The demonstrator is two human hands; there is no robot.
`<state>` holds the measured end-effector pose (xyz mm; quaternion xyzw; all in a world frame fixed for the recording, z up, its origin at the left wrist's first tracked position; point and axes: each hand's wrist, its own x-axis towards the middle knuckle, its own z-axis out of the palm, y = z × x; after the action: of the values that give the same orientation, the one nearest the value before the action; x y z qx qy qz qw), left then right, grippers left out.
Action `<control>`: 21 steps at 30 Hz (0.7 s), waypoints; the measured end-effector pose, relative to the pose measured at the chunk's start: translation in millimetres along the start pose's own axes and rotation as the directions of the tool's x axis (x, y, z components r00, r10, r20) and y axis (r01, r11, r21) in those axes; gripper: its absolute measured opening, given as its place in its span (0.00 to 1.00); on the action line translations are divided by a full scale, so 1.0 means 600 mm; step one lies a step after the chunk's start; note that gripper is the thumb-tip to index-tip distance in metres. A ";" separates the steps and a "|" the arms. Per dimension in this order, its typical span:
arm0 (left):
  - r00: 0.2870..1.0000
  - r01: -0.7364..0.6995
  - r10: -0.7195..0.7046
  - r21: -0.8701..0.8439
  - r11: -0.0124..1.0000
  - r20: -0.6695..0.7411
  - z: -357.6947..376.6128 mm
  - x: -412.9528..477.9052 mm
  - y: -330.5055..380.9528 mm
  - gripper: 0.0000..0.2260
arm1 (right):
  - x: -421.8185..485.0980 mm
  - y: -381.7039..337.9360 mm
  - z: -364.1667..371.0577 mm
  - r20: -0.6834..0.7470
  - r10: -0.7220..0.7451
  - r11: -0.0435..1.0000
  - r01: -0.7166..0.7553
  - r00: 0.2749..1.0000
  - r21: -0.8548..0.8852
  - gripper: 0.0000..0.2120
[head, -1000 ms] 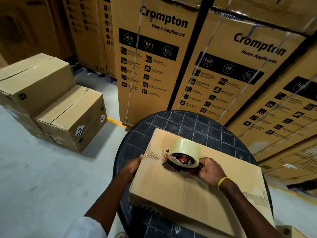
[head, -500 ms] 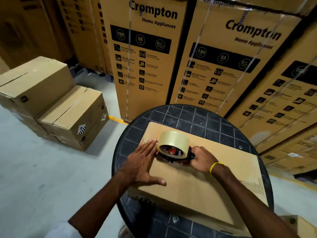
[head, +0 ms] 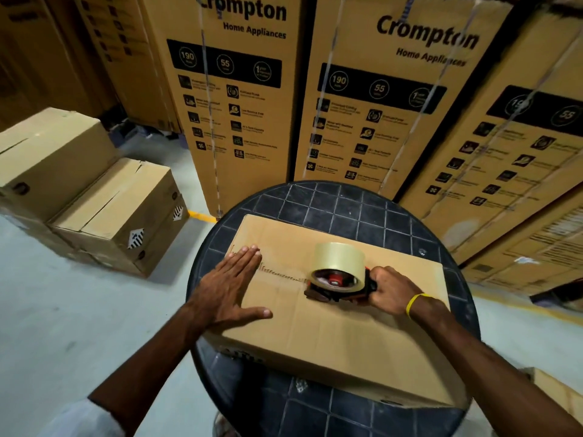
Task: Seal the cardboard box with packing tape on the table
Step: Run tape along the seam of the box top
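A flat brown cardboard box (head: 334, 329) lies on a round black tiled table (head: 344, 203). My left hand (head: 230, 287) rests flat on the box's left end, fingers together and thumb spread, pressing it down. My right hand (head: 389, 290) grips the handle of a red and black tape dispenser (head: 339, 283) carrying a roll of clear tape, set on the box's top along its centre seam. A strip of tape with a jagged end (head: 277, 272) runs on the seam between my left hand and the dispenser.
Tall printed appliance cartons (head: 239, 99) stand right behind the table. Brown boxes (head: 120, 212) are stacked on the grey floor to the left. A yellow floor line (head: 202, 216) runs beside them. Another box corner (head: 561, 395) shows at lower right.
My left hand came from the box's side edge up onto its top and now lies flat there. The dispenser has slid right along the seam, leaving tape behind it.
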<state>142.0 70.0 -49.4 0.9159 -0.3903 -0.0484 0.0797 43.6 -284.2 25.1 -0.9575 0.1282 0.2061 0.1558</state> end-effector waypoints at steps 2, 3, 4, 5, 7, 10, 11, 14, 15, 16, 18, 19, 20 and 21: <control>1.000 0.001 0.000 -0.009 1.000 0.001 0.001 0.002 -0.001 0.55 | -0.019 0.045 -0.012 -0.016 0.028 0.999 -0.028 0.999 -0.022 0.26; 1.000 0.002 -0.002 -0.011 1.000 0.004 0.001 0.003 -0.001 0.55 | -0.027 0.071 -0.016 -0.026 0.053 0.998 -0.054 0.998 -0.029 0.26; 1.000 0.006 -0.006 -0.014 1.000 0.004 0.003 0.003 -0.003 0.55 | -0.035 0.100 -0.019 -0.034 0.080 0.995 -0.081 0.996 -0.049 0.25; 1.000 0.008 -0.008 -0.015 1.000 0.002 0.003 0.003 -0.003 0.55 | -0.035 0.139 -0.014 -0.040 0.110 0.991 -0.113 0.993 -0.071 0.24; 1.000 0.001 -0.001 -0.003 1.000 0.006 0.004 0.003 -0.001 0.55 | -0.035 0.203 -0.003 -0.052 0.119 0.991 -0.122 0.991 -0.058 0.25; 0.999 0.026 -0.027 0.041 0.999 0.022 0.004 0.005 0.016 0.58 | -0.046 0.220 -0.002 -0.038 0.096 0.995 -0.097 0.995 -0.034 0.26; 0.999 0.046 -0.047 0.044 0.998 0.022 0.003 0.006 0.031 0.61 | -0.052 0.209 -0.008 -0.036 0.082 0.996 -0.083 0.996 -0.019 0.28; 0.998 0.006 -0.007 0.014 1.000 0.064 0.002 0.019 0.113 0.67 | -0.034 0.231 0.009 -0.023 0.053 0.998 -0.052 0.998 0.019 0.35; 0.995 -0.046 0.045 0.008 0.999 0.085 0.008 0.030 0.152 0.69 | -0.016 0.256 0.024 -0.011 0.037 0.999 -0.036 0.999 0.032 0.36; 0.990 -0.106 0.106 -0.001 0.994 0.098 0.013 0.043 0.195 0.70 | -0.012 0.263 0.028 -0.015 0.025 0.999 -0.025 1.000 0.040 0.36; 0.972 -0.205 0.206 -0.018 0.979 0.111 0.030 0.073 0.280 0.72 | -0.021 0.253 0.020 -0.027 0.012 0.999 -0.011 1.000 0.050 0.36; 0.964 -0.237 0.236 -0.009 0.971 0.121 0.038 0.084 0.314 0.73 | -0.027 0.245 0.016 -0.036 0.006 0.999 -0.004 0.999 0.047 0.36; 0.959 -0.252 0.249 0.008 0.968 0.132 0.044 0.092 0.343 0.74 | -0.031 0.242 0.014 -0.037 0.004 0.999 -0.002 0.999 0.046 0.35; 0.960 -0.248 0.242 0.025 0.968 0.139 0.049 0.096 0.362 0.75 | -0.032 0.243 0.015 -0.040 0.004 0.999 -0.002 0.999 0.049 0.34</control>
<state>23.8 -122.9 -40.0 0.8567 -0.5061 -0.0918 0.0392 -21.7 -411.4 -10.4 -0.9571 0.1377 0.1842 0.1760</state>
